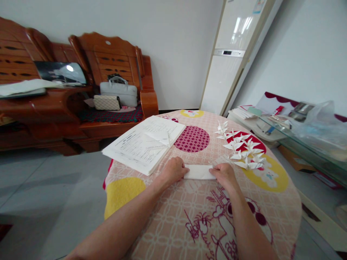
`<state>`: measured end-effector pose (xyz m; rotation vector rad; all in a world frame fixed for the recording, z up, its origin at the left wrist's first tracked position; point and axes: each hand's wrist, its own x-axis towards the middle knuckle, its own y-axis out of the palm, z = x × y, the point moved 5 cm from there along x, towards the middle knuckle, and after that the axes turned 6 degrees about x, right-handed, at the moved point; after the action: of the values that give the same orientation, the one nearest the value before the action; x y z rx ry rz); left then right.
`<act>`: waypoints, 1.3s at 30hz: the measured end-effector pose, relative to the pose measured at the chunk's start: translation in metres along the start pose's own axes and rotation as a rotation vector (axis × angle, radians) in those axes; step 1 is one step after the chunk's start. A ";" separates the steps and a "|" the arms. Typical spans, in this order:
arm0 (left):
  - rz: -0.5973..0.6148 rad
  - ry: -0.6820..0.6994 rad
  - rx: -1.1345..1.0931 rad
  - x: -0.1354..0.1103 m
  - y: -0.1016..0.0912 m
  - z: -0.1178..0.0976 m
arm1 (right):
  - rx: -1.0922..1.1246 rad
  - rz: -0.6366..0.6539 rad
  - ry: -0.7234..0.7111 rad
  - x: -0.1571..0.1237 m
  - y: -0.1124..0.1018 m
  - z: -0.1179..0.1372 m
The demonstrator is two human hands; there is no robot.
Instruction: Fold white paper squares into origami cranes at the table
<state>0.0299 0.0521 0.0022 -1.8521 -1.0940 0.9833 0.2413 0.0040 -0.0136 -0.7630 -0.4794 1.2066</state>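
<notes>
A folded strip of white paper (pixel 198 172) lies between my hands on the cloth-covered table. My left hand (pixel 175 169) pinches its left end, thumb and fingers closed on the edge. At the opposite end, my right hand (pixel 224 174) grips the paper the same way. Several folded paper cranes (pixel 245 144) are grouped beyond my right hand. To the far left of the strip is a stack of printed sheets (pixel 132 146), with a folded piece of paper (pixel 157 139) on top.
A patterned pink tablecloth (pixel 168 224) covers the round table. On the right, a glass shelf (pixel 306 144) holds a plastic bag (pixel 325 121) and papers. A wooden chair (pixel 114 72) with a grey bag (pixel 119 92) stands behind, near a tall white cabinet unit (pixel 227 72).
</notes>
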 end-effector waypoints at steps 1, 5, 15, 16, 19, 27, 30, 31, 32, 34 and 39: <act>0.004 -0.002 -0.008 0.000 0.000 0.000 | -0.010 0.002 0.004 0.000 0.000 0.001; 0.005 -0.007 -0.046 0.001 0.003 0.002 | -0.039 -0.008 0.017 0.000 -0.001 0.003; 0.051 -0.033 -0.090 0.003 0.005 0.004 | -0.040 -0.054 -0.009 0.003 0.002 -0.004; 0.054 -0.033 -0.096 0.003 0.005 0.004 | -0.044 -0.056 -0.012 0.003 0.002 -0.005; 0.054 -0.027 -0.103 0.005 0.007 0.006 | -0.050 -0.059 -0.011 0.003 0.002 -0.005; 0.053 -0.034 -0.110 0.004 0.007 0.005 | -0.076 -0.060 -0.021 0.003 0.002 -0.003; 0.039 -0.037 -0.066 0.002 0.004 0.003 | -0.087 -0.067 -0.030 0.003 0.002 -0.003; 0.031 -0.035 -0.044 0.002 0.004 0.003 | -0.087 -0.068 -0.028 0.003 0.002 -0.003; 0.021 -0.031 -0.020 0.002 0.003 0.003 | -0.086 -0.069 -0.024 0.003 0.002 -0.003; -0.011 -0.011 0.035 0.004 0.003 0.003 | -0.082 -0.073 -0.016 0.003 0.002 -0.002; -0.192 0.067 0.153 0.005 0.003 0.005 | -0.075 -0.071 -0.005 0.002 0.001 0.000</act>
<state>0.0286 0.0567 -0.0035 -1.6134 -1.1017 0.8632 0.2416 0.0061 -0.0141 -0.8002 -0.5543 1.1296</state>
